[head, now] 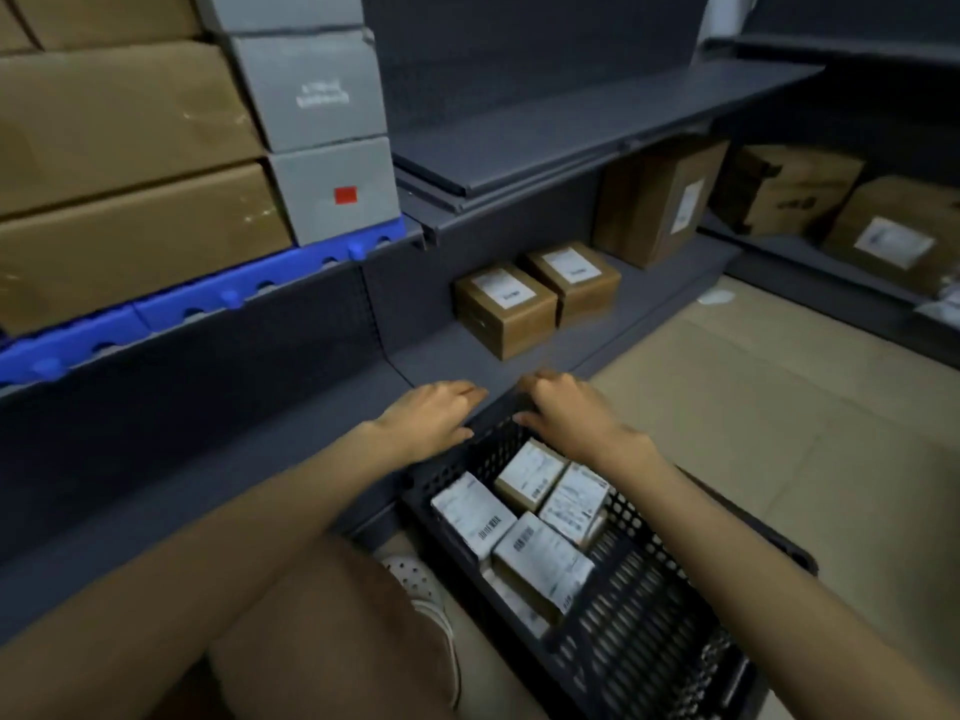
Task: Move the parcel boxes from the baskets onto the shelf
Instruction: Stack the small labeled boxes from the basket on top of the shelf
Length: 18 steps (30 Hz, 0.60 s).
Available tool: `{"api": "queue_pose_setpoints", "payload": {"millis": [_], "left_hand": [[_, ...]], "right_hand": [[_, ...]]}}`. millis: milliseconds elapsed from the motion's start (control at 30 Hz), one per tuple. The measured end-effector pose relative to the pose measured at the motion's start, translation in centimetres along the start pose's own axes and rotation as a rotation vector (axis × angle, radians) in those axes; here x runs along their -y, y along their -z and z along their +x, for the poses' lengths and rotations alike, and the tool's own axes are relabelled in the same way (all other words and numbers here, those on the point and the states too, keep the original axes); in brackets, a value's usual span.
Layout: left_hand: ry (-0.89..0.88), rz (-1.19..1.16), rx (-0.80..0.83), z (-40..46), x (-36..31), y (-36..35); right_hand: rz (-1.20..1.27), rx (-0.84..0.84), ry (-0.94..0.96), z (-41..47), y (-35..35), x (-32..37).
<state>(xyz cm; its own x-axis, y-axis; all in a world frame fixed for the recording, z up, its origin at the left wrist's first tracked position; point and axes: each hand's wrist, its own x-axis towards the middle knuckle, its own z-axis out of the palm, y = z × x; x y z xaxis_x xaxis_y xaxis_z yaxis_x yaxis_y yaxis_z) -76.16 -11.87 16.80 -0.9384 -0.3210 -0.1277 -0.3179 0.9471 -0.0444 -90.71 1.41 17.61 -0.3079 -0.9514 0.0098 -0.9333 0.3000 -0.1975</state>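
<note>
Both hands, the left hand (434, 415) and the right hand (566, 407), hover empty with loose fingers over the far rim of the basket (649, 631). Labelled parcel boxes (524, 527) lie jumbled inside, long axes slanting toward the shelf (441, 356). Packed tight, a neighbour could lift too and drop.

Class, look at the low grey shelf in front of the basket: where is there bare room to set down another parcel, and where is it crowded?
Bare room on the bottom shelf: the stretch left of the two small labelled boxes, toward the left hand, and the strip in front of them. Crowded: further right, where the tall brown box stands close behind the pair. The basket is full near the hands.
</note>
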Motion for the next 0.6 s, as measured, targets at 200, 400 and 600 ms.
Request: {"api": "queue_pose_setpoints", "payload": {"millis": [200, 400, 600], "left_hand": [[-0.056, -0.062, 0.201, 2.4, -1.2, -8.2], [-0.090, -0.112, 0.345, 3.7, -2.0, -14.5], [-0.109, -0.146, 0.442, 4.1, -4.5, -19.4]], "right_hand": [[0.046, 0.136, -0.066, -1.2, -7.5, -2.2], [0.101, 0.292, -0.143, -2.2, -14.6, -3.4], [0.202, 0.388, -0.271, -5.2, -20.3, -4.5]]}}
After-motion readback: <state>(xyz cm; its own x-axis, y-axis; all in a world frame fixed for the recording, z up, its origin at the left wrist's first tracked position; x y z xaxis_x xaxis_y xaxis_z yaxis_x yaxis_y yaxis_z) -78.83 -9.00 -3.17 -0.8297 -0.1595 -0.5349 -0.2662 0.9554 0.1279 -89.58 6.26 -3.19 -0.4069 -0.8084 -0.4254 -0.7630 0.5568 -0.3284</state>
